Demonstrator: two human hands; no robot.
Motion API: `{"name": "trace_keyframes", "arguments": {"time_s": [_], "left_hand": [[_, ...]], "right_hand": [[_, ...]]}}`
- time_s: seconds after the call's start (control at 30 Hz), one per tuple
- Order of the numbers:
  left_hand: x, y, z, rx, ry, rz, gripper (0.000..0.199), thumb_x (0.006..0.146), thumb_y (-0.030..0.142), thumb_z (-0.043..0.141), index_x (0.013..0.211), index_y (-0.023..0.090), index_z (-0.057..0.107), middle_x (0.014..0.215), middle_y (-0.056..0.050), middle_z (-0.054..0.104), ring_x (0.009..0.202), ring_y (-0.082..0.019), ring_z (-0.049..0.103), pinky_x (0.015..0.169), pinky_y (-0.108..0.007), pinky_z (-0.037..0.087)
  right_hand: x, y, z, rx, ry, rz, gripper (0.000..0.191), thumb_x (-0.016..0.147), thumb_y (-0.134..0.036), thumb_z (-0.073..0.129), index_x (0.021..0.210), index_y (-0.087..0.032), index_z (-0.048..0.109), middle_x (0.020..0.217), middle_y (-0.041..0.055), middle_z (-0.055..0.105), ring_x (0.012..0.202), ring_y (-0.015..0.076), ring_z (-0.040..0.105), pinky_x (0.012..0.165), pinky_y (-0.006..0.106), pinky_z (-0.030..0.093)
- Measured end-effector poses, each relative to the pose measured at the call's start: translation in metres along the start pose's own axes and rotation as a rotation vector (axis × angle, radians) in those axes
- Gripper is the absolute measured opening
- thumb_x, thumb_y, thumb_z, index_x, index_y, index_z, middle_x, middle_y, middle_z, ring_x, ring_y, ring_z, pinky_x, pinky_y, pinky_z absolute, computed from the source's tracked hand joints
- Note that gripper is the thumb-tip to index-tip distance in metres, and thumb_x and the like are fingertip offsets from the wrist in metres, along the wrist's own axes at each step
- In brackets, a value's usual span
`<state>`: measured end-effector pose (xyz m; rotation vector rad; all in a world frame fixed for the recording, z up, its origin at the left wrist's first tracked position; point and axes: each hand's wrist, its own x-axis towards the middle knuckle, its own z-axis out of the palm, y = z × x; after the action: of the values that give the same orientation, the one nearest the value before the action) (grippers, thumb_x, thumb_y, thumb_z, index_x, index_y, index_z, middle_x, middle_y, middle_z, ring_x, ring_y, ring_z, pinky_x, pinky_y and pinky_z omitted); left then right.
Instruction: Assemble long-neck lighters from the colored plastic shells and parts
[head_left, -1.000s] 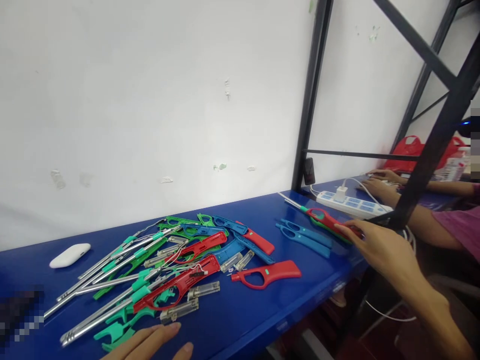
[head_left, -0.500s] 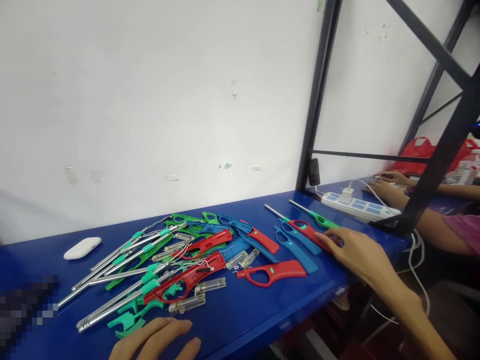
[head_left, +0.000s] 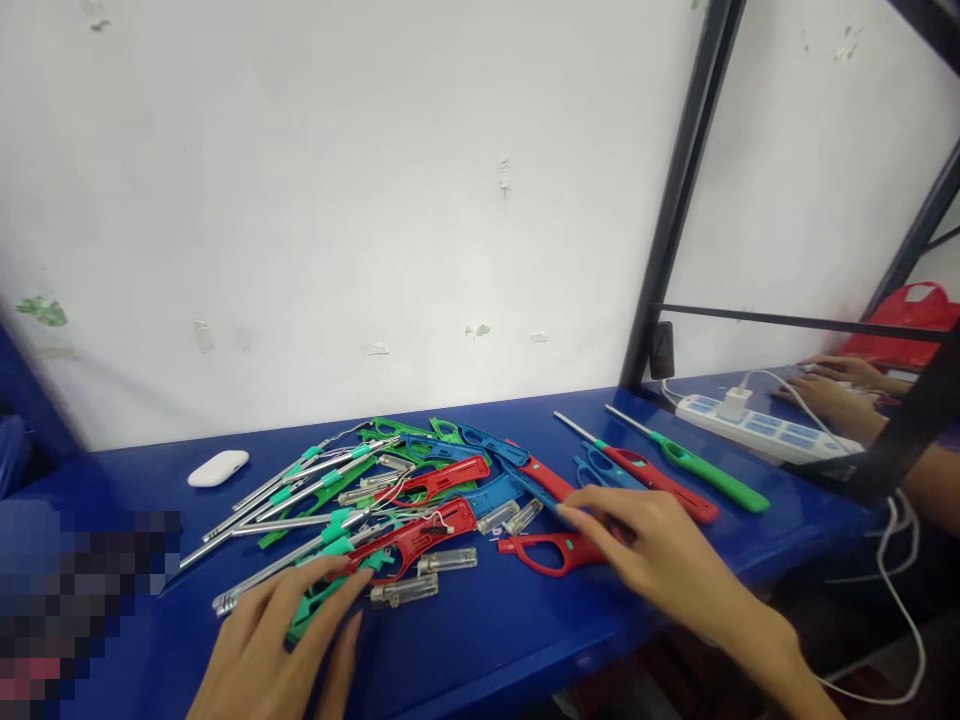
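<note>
We find the left hand (head_left: 281, 640) over the near left edge of the heap, its fingers spread apart above green plastic parts (head_left: 307, 612); whether they touch these we cannot tell. The right hand (head_left: 664, 545) reaches across the near red housing (head_left: 586, 550), its palm covering the rear end, with fingertips at the end of a blue half-shell (head_left: 534, 490); whether they clamp on anything we cannot determine. We record the lighter parts spread on the blue table (head_left: 480, 650) between and behind the hands: metal tubes (head_left: 270, 572) with green collars at left, a red half-shell (head_left: 416, 545) carrying a white wire, and clear fuel tanks (head_left: 448, 561) just beside it. Beyond the right hand we note a red lighter (head_left: 667, 485) and, to its right, a green lighter (head_left: 712, 475), both lying flat, nozzles pointing toward the wall (head_left: 360, 200). A white case (head_left: 218, 468) lies left of the heap. At right we observe a white power strip (head_left: 765, 428) and, near it, a co-worker's hands (head_left: 832, 395).
</note>
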<state>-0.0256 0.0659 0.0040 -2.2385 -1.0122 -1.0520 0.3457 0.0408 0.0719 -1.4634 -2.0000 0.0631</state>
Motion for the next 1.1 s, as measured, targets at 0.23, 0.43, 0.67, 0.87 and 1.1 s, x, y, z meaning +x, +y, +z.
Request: {"name": "trace_keyframes", "arguments": {"time_s": [0.23,0.43,0.67,0.87,1.1], "left_hand": [[0.007,-0.015,-0.008,0.034,0.029,-0.124,0.027,0.11,0.041,0.05,0.117,0.027,0.072,0.113,-0.006,0.067,0.095,-0.025,0.059,0.083,-0.038,0.051],[0.007,-0.013,-0.006,0.011,-0.006,-0.217,0.035,0.111,0.047,0.047,0.113,0.027,0.075,0.109,-0.005,0.069,0.092,-0.024,0.06,0.081,-0.037,0.053],[0.003,-0.012,-0.003,0.016,-0.041,-0.262,0.038,0.112,0.047,0.043,0.113,0.027,0.076,0.107,-0.006,0.071,0.092,-0.025,0.063,0.081,-0.039,0.056],[0.002,-0.011,-0.003,-0.005,-0.049,-0.285,0.036,0.111,0.049,0.045,0.11,0.028,0.074,0.105,-0.005,0.071,0.092,-0.026,0.063,0.081,-0.039,0.055],[0.0,-0.011,-0.002,-0.007,-0.052,-0.297,0.041,0.111,0.053,0.043,0.108,0.025,0.073,0.102,-0.005,0.072,0.089,-0.026,0.063,0.081,-0.04,0.054]], "right_hand": [[0.037,-0.038,0.02,-0.128,-0.228,-0.224,0.021,0.111,-0.034,0.055,0.116,-0.028,0.074,0.1,-0.0026,0.083,0.083,0.0177,0.077,0.071,0.028,0.048],[0.073,-0.064,0.039,-0.279,-0.336,-0.364,0.018,0.107,-0.037,0.063,0.114,-0.022,0.071,0.103,0.0047,0.082,0.088,0.0253,0.077,0.063,0.031,0.039],[0.089,-0.072,0.054,-0.369,-0.4,-0.45,0.019,0.105,-0.036,0.068,0.098,-0.018,0.068,0.088,0.0077,0.079,0.073,0.0249,0.072,0.056,0.032,0.023],[0.099,-0.065,0.058,-0.301,-0.386,-0.509,0.02,0.108,-0.039,0.063,0.098,-0.022,0.066,0.082,0.0015,0.075,0.067,0.0178,0.064,0.057,0.032,0.021],[0.098,-0.064,0.061,-0.201,-0.351,-0.513,0.026,0.11,-0.035,0.057,0.089,-0.022,0.064,0.08,-0.0007,0.073,0.066,0.0145,0.059,0.058,0.032,0.022]]}}
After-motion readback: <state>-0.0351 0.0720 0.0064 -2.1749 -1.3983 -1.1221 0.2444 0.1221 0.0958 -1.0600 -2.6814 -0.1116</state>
